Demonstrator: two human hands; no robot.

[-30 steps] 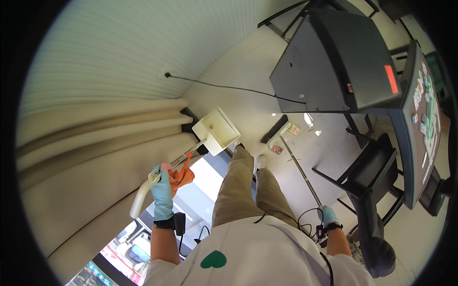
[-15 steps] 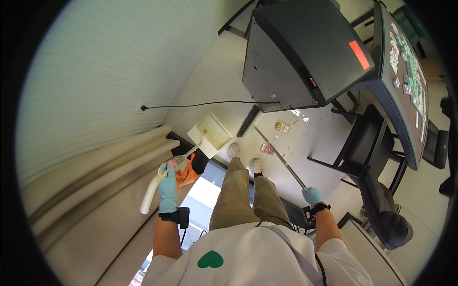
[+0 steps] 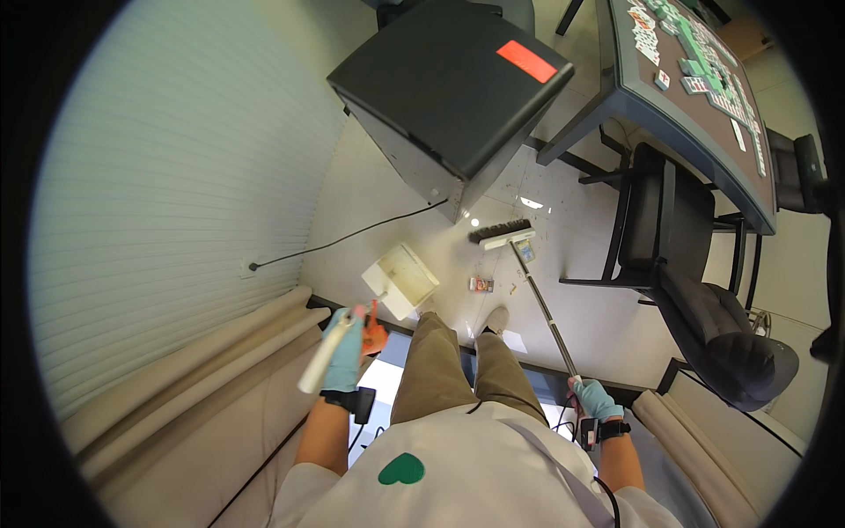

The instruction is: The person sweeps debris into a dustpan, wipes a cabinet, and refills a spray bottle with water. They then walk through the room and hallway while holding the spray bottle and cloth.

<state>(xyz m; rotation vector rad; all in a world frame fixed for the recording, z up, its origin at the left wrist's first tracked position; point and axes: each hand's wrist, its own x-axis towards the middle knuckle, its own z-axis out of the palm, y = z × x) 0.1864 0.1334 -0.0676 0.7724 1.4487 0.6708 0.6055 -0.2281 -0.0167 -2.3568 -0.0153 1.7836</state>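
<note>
My left hand, in a light blue glove, is wrapped round the white handle of a dustpan. Crumpled orange material hangs beside that hand; whether I grip it too cannot be made out. The pan tilts with its hollow side facing up, close to my left leg. My right hand, gloved alike, is closed on the upper end of a broom. Its dark bristles touch the floor, next to a yellowish pack partly covered by the broom. Nearer me lies a small red-and-white pack.
A black cabinet stands ahead, its cord running to the left wall. At right are a black chair and a table bearing green-and-white tiles. Bits of litter lie on the floor. Beige curtains hang at left.
The view has turned, and the cabinet now appears farther left. The broom head has swung right, away from the dustpan, to the yellowish pack. Both hands keep their holds.
</note>
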